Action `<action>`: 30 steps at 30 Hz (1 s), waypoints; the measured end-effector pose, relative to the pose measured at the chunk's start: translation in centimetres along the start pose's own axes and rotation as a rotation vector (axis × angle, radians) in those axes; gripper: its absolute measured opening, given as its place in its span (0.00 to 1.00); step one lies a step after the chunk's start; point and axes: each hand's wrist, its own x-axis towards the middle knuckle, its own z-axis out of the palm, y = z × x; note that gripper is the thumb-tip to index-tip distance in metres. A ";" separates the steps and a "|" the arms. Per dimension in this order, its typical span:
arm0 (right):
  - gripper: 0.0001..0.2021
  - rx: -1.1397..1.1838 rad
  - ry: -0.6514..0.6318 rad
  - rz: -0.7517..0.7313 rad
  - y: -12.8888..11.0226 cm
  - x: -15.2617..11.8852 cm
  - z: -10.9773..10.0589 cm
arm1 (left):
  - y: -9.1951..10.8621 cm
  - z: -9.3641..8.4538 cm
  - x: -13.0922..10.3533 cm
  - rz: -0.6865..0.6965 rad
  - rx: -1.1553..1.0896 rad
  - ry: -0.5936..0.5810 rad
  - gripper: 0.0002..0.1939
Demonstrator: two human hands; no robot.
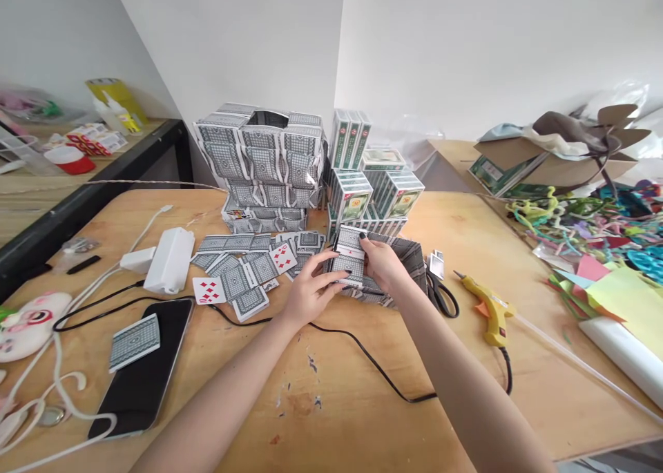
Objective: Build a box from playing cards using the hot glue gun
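Note:
Both hands meet at the near side of a box-like piece built from playing cards (409, 260). My left hand (311, 288) is closed on the left edge of a folded playing card (350, 259), fingertips lying along its face. The thumb and fingers of my right hand (382, 260) pinch the same card at its upper right. Whether the card is joined to the box-like piece I cannot tell. Left of my hands lies a spread of loose grey-backed playing cards (235, 280), a few face up. Behind it stands a tall stacked structure of folded cards (264, 162).
Card boxes (352, 193) are piled behind my hands. A yellow glue gun (487, 307) lies to the right, its cord crossing the table. At left are a phone (150, 369) with a card on it, a white power adapter (170, 259) and cables. Coloured craft pieces (611, 231) cover the right side.

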 end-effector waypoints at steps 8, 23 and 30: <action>0.10 0.149 0.065 0.016 -0.8 1.2 1.3 | 0.1 0.0 -0.1 -0.021 0.007 0.000 0.11; 0.07 -0.003 0.133 -0.068 -0.3 1.9 1.5 | 0.8 0.4 0.0 -0.203 -0.031 0.058 0.23; 0.09 -0.117 0.132 -0.096 -0.2 1.8 1.1 | 0.7 0.6 0.1 -0.262 -0.113 0.062 0.24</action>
